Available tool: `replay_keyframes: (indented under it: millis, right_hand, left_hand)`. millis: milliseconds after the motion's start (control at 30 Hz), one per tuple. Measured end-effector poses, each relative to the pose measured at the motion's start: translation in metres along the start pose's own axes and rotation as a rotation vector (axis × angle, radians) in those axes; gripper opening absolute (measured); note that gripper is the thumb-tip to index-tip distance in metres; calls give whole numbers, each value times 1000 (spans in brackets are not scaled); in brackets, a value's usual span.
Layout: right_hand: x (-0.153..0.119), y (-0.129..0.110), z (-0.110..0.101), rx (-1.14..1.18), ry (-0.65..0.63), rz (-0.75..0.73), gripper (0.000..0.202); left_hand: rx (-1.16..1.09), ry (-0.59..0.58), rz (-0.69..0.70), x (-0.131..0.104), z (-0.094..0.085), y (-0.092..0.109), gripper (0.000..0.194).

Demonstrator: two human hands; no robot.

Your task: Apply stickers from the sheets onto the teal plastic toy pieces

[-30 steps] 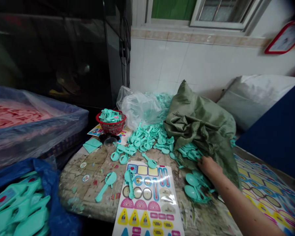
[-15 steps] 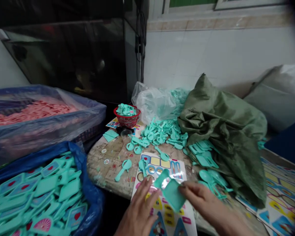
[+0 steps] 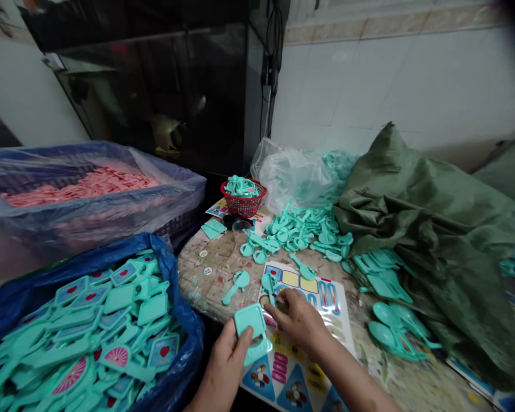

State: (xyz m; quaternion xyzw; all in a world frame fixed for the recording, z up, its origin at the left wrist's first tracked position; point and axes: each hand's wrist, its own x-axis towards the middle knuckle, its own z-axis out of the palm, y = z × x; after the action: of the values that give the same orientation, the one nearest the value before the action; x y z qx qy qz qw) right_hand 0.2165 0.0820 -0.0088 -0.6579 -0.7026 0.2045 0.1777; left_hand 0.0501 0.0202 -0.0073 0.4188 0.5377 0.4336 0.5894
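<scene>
Pinching a teal piece [image 3: 249,319] between thumb and fingers of the left hand [image 3: 223,363], low and just left of centre in the frame, bare square face toward the camera, thumb lapping over its lower edge. Holding the right hand [image 3: 302,320] over the sheet [image 3: 338,321] at lower centre, fingers curled, tips close to a handled piece [image 3: 268,284]; cannot tell whether pinching anything or only touching.

Could drop the teal piece into the dark gap between table [image 3: 197,283] and blue bag [image 3: 189,326], given so small a grip so near that edge. Could bend or tear a sticker [image 3: 294,395] by picking with bunched fingertips, or drag the whole sheet askew by tugging without a hand free to steady it. Might nudge the handled piece aside with the right fingers. Might hide part of the square face under the thumb, or confuse stickered with bare pieces, seeing both heaped together in the bag at lower left.
</scene>
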Motion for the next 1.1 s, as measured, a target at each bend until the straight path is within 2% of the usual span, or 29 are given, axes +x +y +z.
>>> replay_keyframes:
  millis: [67,133,267,333,400,467,600,700,833,1100]
  right_hand:
    - [11,-2,10,-35,10,19,28]
    - [19,3,10,-70,20,47,21]
    - [32,36,-17,-109,89,131,21]
    - [39,54,-34,-118,175,172,31]
    - [46,64,-42,-110,243,182,44]
    - [50,65,-38,-76,229,144,43]
    - [56,52,-10,2,97,53,38]
    - [58,47,5,-2,116,94,28]
    - [59,47,8,-67,152,172,19]
    - [53,44,5,-91,90,178,13]
  left_hand:
    - [-147,-34,-45,3,0,1,43]
    - [-235,-47,-84,7,-1,1,44]
    - [-348,-102,-205,13,1,-3,43]
    - [-444,-149,-247,18,4,-7,42]
    - [-543,-192,-264,24,9,-12,40]
    - [-610,-213,-266,31,15,-15,37]
    - [-664,-169,-289,42,22,-16,29]
    - [-621,-167,-300,48,20,-20,29]
    - [-540,-172,-278,51,17,-29,33]
    - [-499,-166,-267,52,19,-33,34]
